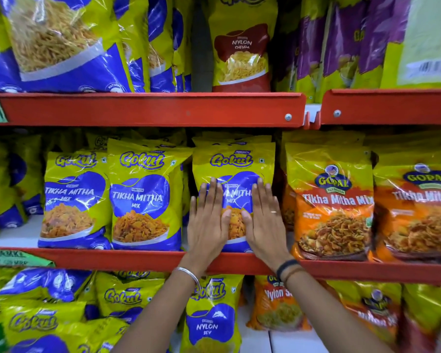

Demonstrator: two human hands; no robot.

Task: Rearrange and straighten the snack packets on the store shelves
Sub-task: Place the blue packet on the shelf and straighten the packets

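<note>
On the middle shelf a yellow and blue Gokul Tikha Mitha Mix packet [233,161] stands upright. My left hand [208,222] lies flat against its lower left front, fingers spread and pointing up. Flat on its lower right front is my right hand [264,222], with a ring on one finger. Both palms press the packet; neither hand grips it. Two more Gokul Tikha Mitha Mix packets [143,197] [74,200] stand upright to its left. Orange Gopal Tikha Mitha Mix packets [334,202] stand to its right.
Red shelf rails [150,109] [138,259] run above and below the middle row. The top shelf holds blue sev packets [61,42], a Nylon Chevda packet [241,47] and purple packets [341,39]. Below stand a Gokul Nylon Sev packet [210,319] and leaning packets [41,314] at the left.
</note>
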